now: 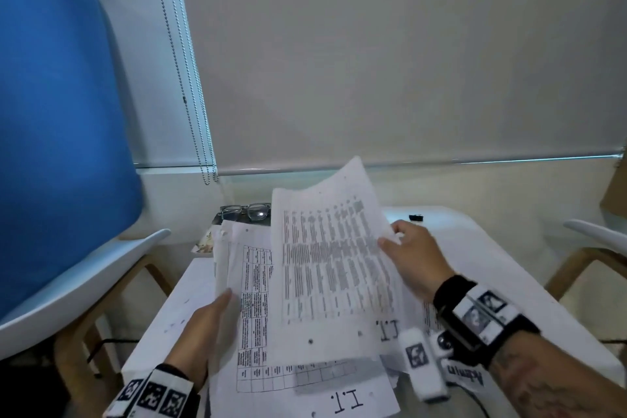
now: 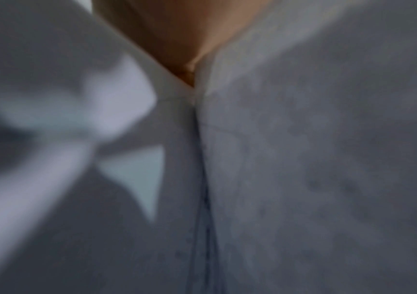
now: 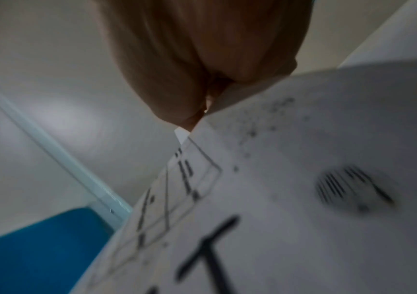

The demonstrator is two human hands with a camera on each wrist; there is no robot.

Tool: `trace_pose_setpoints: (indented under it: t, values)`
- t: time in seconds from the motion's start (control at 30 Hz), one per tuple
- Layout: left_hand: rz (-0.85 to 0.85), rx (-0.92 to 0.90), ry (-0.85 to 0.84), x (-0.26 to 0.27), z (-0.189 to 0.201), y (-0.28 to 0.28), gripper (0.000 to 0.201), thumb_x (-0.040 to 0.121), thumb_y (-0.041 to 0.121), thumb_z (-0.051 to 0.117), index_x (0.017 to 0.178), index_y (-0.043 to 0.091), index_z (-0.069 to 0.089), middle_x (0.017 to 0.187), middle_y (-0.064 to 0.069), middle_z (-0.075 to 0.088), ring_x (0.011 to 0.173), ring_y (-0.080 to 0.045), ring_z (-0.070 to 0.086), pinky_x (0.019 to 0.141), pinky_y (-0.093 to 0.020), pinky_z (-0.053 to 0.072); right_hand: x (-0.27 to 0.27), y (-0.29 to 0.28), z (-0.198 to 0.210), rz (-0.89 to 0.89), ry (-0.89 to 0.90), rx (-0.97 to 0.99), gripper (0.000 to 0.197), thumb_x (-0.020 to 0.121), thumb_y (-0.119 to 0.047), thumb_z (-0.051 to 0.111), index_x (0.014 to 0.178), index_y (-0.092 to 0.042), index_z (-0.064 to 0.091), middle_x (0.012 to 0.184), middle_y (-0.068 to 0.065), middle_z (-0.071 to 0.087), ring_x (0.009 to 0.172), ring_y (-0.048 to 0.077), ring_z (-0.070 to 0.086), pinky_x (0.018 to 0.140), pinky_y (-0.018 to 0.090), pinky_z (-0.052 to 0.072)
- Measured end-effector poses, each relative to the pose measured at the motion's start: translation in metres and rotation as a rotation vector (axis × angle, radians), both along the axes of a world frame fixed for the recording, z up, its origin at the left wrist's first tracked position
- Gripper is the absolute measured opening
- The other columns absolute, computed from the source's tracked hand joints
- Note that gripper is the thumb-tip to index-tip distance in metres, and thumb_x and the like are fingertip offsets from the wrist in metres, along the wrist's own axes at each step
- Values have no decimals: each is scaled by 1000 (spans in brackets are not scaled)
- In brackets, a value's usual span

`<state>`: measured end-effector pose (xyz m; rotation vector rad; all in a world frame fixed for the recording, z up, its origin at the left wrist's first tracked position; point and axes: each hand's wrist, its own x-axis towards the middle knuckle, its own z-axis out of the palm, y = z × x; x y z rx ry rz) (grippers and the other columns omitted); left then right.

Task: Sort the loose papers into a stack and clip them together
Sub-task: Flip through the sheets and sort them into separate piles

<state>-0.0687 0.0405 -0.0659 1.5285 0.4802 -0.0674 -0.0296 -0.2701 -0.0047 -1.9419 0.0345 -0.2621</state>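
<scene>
Loose white printed papers (image 1: pixel 305 285) sit fanned above the white table (image 1: pixel 492 248). Left hand (image 1: pixel 207 326) grips their left edge; right hand (image 1: pixel 417 258) pinches the top sheet's right edge. Thin, floppy, likely slippery: best held by edges.

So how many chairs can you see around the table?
2: a blue-backed chair left of the table, and a white chair's edge at the right. Others may be hidden.

White table (image 1: pixel 502 248) under loose papers (image 1: pixel 298 380), glasses (image 1: pixel 246 211), black clip (image 1: pixel 416 217)
</scene>
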Motion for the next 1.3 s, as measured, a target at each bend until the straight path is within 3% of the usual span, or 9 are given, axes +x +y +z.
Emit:
trace_pose_setpoints:
  t: [0.2, 0.27, 0.37, 0.5, 0.6, 0.7, 0.9, 1.03, 1.3]
  values:
    - [-26, -13, -80, -2, 7, 1, 50, 86, 55, 64, 125, 23, 65, 125, 1, 66, 121, -25, 57, 110, -43, 35, -20, 54, -32, 171, 37, -121, 37, 105, -17, 41, 141, -14, 45, 122, 9, 64, 78, 24, 67, 61, 25, 56]
    - [-47, 54, -77, -3, 1, 0, 63, 63, 46, 84, 112, 8, 73, 108, -10, 77, 103, -33, 71, 100, -49, 51, -21, 62, -36, 292, 83, -184, 43, 106, -24, 38, 148, -14, 37, 136, 9, 58, 103, 24, 66, 80, 26, 56]
    - [14, 283, -125, -4, -7, -1, 35, 76, 24, 78, 101, 1, 72, 88, -20, 78, 85, -39, 74, 79, -52, 60, -18, 60, -38, 305, 88, -208, 40, 105, -31, 41, 141, -15, 48, 133, 8, 61, 120, 26, 60, 102, 38, 49]
    - [-67, 221, -300, -12, 7, -1, 45, 71, 35, 75, 107, 10, 70, 93, -12, 80, 89, -33, 75, 85, -56, 59, -12, 43, -30, 237, 187, 186, 45, 88, -39, 69, 126, -22, 50, 121, -1, 63, 108, 17, 64, 94, 37, 53]
    - [-134, 81, -446, -18, 40, -5, 29, 85, 13, 74, 113, 8, 68, 95, -10, 80, 88, -27, 77, 71, -38, 63, -9, 32, -4, 356, 275, 468, 74, 68, -47, 85, 128, -15, 55, 126, 7, 66, 119, 25, 61, 108, 50, 45]
    - [-190, 47, -644, -22, 94, -20, 24, 87, 6, 68, 110, 11, 69, 98, -8, 79, 93, -26, 76, 74, -36, 61, -15, 35, 43, 320, 37, 438, 91, 62, -46, 90, 134, -4, 52, 131, 12, 65, 126, 27, 59, 112, 52, 41]
    - [-241, 97, -955, -18, 155, -39, 30, 80, 9, 76, 103, 27, 69, 103, 7, 78, 101, -17, 73, 82, -34, 60, -39, 31, 120, 214, -463, 148, 65, 75, -42, 82, 106, 10, 60, 98, 19, 70, 83, 24, 70, 76, 28, 58]
    - [-257, 118, -872, -15, 139, -40, 32, 73, 16, 75, 102, 27, 71, 102, 9, 79, 99, -13, 74, 82, -32, 59, -33, 24, 88, 289, -341, 208, 66, 68, -39, 85, 118, 1, 65, 112, 16, 74, 102, 29, 73, 98, 50, 54]
    - [-282, 194, -586, -4, 96, -40, 28, 80, 30, 75, 107, 32, 67, 113, 0, 75, 110, -22, 68, 99, -52, 51, -9, 27, 27, 318, -133, 180, 66, 68, -49, 83, 109, -1, 66, 107, 15, 74, 103, 28, 70, 101, 44, 52]
